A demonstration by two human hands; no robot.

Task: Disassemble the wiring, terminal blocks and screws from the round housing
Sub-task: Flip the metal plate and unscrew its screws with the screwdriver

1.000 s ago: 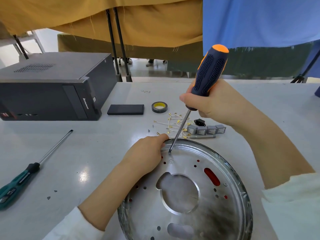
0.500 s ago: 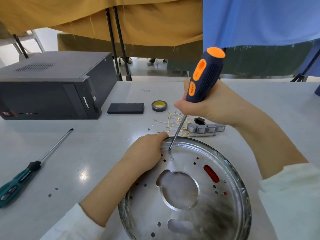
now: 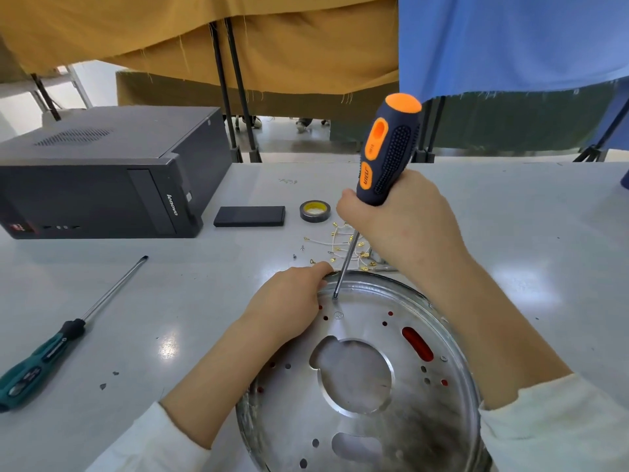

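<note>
The round metal housing (image 3: 371, 434) lies flat on the table in front of me, with a large centre hole and several small holes. My left hand (image 3: 289, 301) grips its far-left rim, fingers curled over the edge. My right hand (image 3: 405, 223) grips the orange-and-navy screwdriver (image 3: 388, 148), held nearly upright; its tip touches the housing plate near the far rim, beside my left fingers. Loose white wires with gold terminals (image 3: 340, 247) lie just behind the housing. Two small screws (image 3: 298, 252) lie to their left.
A green-handled screwdriver (image 3: 51, 349) lies at the left. A black computer case (image 3: 102, 175) stands at the back left, with a flat black block (image 3: 250, 216) and a roll of tape (image 3: 315, 211) beside it. Fabric hangs behind the table.
The screwdriver handle has turned in my right hand and stands more upright; its orange panel now faces me. My right hand has shifted over the terminal blocks. My left hand stays on the rim.
</note>
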